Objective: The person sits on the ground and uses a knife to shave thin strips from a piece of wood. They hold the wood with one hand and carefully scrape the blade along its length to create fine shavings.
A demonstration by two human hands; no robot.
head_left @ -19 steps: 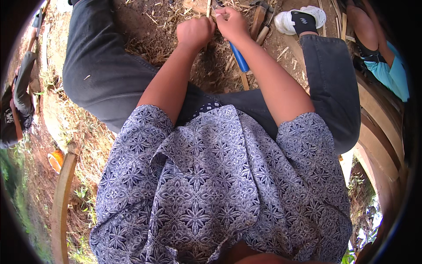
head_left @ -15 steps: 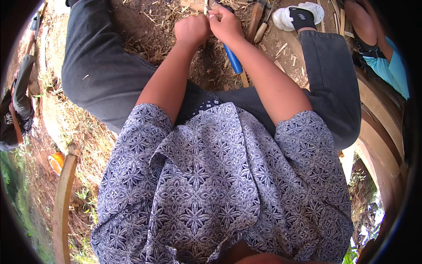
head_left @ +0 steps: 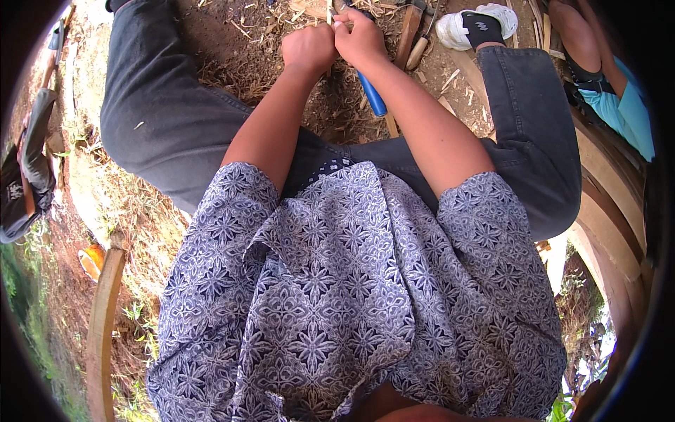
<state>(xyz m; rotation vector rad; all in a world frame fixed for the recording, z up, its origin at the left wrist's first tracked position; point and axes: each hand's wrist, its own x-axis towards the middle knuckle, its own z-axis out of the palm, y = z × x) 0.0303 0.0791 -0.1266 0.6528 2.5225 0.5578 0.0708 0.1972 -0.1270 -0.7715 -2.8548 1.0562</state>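
while both fists were held together above the dirt | left hand [head_left: 308,49] was clenched on a thin bamboo strip [head_left: 328,13] — right hand [head_left: 361,36] was closed beside it, touching | blue-handled tool [head_left: 370,95] was seen under the right wrist — wood shavings [head_left: 239,67] were scattered around

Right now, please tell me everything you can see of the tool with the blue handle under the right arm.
The blue-handled tool shows a smooth, round blue grip that looks like plastic, running slantwise below the right hand and beside the forearm. Its lower end meets a pale wooden strip on the chip-strewn soil. Its upper end is hidden by the hand, so the working part cannot be seen.
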